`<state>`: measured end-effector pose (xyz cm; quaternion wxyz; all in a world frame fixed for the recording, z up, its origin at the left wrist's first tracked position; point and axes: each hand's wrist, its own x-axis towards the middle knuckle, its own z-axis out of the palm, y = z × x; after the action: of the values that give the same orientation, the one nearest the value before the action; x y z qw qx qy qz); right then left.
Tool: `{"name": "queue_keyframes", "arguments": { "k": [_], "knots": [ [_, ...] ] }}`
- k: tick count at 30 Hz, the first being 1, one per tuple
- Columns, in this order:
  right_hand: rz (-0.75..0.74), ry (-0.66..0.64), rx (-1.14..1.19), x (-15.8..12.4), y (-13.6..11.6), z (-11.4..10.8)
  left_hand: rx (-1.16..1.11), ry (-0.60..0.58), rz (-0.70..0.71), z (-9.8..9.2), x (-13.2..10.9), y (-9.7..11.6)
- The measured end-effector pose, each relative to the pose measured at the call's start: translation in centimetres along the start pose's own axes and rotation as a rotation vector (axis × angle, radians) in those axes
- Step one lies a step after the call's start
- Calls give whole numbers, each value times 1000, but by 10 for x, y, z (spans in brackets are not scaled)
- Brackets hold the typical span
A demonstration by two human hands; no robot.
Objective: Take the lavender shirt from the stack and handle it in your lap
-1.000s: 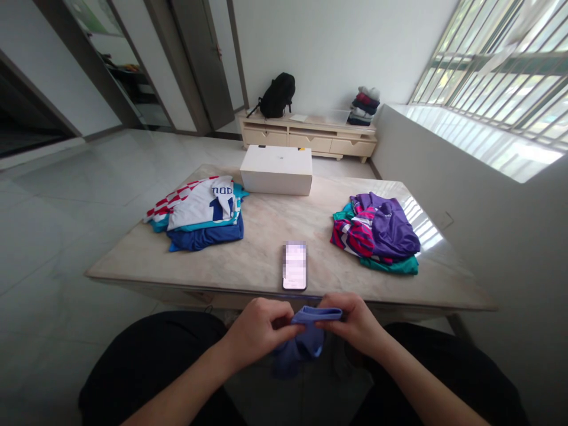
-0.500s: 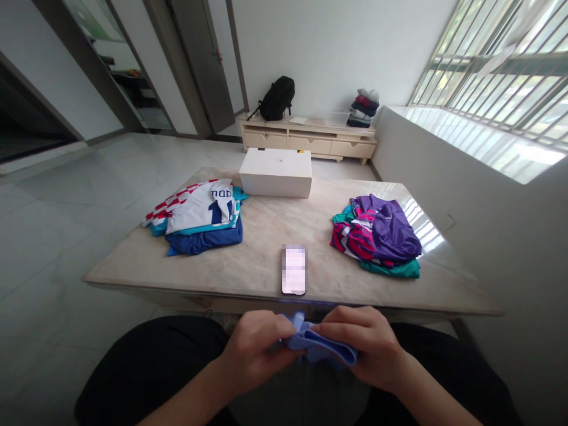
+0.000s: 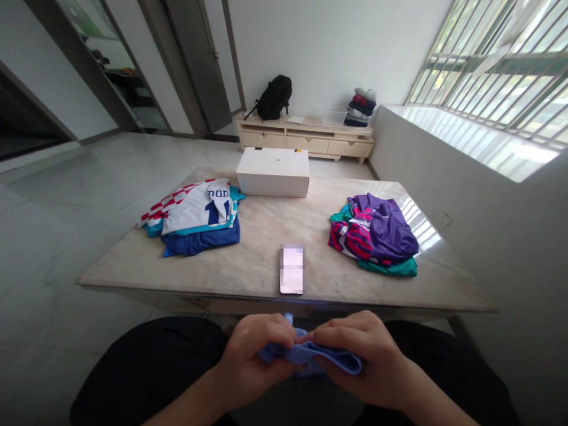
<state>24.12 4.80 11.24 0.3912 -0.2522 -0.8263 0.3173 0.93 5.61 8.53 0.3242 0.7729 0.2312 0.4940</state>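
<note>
A light blue cloth (image 3: 339, 357), bunched and folded, is held between my two hands in front of the table's near edge. My left hand (image 3: 260, 352) pinches its left part, and my right hand (image 3: 361, 349) grips the right part, where a looped fold sticks out. The fingertips of both hands nearly meet at the middle of the cloth. A small light blue end pokes up above my left fingers. Just beyond the hands, a phone (image 3: 292, 270) with a blurred bright screen lies on the marble-like table (image 3: 266, 236).
Folded jerseys, white, red and blue (image 3: 195, 210), lie on the table's left; purple, pink and green clothes (image 3: 381, 231) lie on its right. A white box (image 3: 273, 174) stands at the back. Beyond are a low cabinet (image 3: 306, 142), a black backpack (image 3: 275, 97) and stacked clothes (image 3: 360, 107).
My left fingers have shifted on the cloth and curl over more of it, closer to my right hand. The small raised end has moved left. The view has shifted slightly.
</note>
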Motion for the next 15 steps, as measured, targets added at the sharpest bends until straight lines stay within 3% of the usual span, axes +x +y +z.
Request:
{"name": "queue_keyframes", "arguments": {
  "k": [5,9,12,15],
  "knots": [
    [68,3,-2,0,3,9,176,-41,25,-2,-5,-3],
    [5,22,-38,1,6,12,273,-132,92,-3,-5,-2],
    [-87,25,-149,1,6,9,181,-201,-51,-10,-2,0],
    [-162,34,-176,3,1,5,-104,-359,-287,-22,3,-2]
  ]
}}
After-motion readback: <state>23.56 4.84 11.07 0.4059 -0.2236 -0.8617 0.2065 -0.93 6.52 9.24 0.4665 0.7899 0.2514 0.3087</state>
